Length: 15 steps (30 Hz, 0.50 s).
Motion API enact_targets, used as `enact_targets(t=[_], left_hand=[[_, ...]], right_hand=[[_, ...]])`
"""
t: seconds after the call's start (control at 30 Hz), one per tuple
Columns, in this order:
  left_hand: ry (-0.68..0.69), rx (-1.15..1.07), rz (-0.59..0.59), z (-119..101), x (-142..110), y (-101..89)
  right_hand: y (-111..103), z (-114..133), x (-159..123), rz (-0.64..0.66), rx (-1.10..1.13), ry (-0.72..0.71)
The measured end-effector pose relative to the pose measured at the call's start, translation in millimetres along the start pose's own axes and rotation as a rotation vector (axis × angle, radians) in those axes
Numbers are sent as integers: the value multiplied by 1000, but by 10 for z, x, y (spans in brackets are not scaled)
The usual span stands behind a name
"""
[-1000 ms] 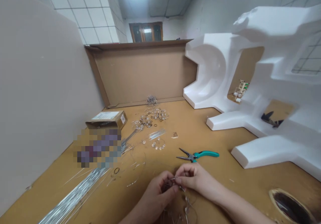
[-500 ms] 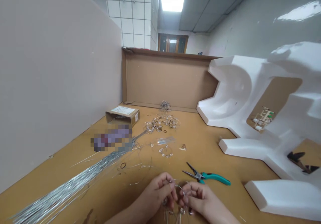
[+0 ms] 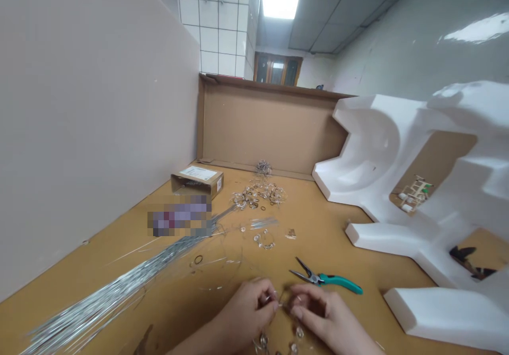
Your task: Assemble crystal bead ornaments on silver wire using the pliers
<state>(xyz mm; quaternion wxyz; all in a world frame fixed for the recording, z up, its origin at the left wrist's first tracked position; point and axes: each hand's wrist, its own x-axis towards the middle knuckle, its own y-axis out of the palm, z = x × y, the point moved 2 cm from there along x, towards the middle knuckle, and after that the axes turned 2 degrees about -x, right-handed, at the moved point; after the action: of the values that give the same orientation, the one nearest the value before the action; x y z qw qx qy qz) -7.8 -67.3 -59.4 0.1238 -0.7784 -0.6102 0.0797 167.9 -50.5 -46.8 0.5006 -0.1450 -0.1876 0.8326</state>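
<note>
My left hand (image 3: 252, 304) and my right hand (image 3: 320, 310) come close together at the lower middle, each closed in a pinch. Between their fingertips runs a thin beaded wire (image 3: 280, 303). Several transparent beads (image 3: 299, 332) hang below the hands, partly cut off by the picture's bottom edge. Just beyond my right hand lie needle-nose pliers (image 3: 316, 279) with teal handles, jaws apart. Farther forward rests a ring of transparent beads (image 3: 267, 245).
A long bundle of silvery wires (image 3: 131, 278) stretches along the left, near a small cardboard box (image 3: 217, 184). Loose beads and rings (image 3: 258, 195) are heaped farther back. White foam packing (image 3: 401, 238) borders the right side, and a cardboard panel (image 3: 266, 121) stands behind.
My hands have shifted slightly; the beads that hung close under the fingers now hang lower and farther apart. The whole view has moved a little.
</note>
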Motion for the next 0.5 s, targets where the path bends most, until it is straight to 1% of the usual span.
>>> enact_targets(t=[0.07, 0.1, 0.17, 0.27, 0.37, 0.5], left_hand=[[90, 198, -24, -58, -23, -36], [116, 259, -17, -79, -34, -45], [131, 320, -1, -104, -53, -53], [138, 369, -32, -120, -78, -53], [161, 423, -78, -132, -95, -48], [194, 503, -99, -176, -100, -51]], right_hand=[[-161, 62, 46, -118, -177, -22], [-236, 96, 95, -162, -291, -27], [-351, 176, 238, -200, -604, -44], [-425, 318, 518, -216, -745, -56], [-353, 481, 800, -174, -844, -81], [-116, 649, 1149, -63, -987, -87]])
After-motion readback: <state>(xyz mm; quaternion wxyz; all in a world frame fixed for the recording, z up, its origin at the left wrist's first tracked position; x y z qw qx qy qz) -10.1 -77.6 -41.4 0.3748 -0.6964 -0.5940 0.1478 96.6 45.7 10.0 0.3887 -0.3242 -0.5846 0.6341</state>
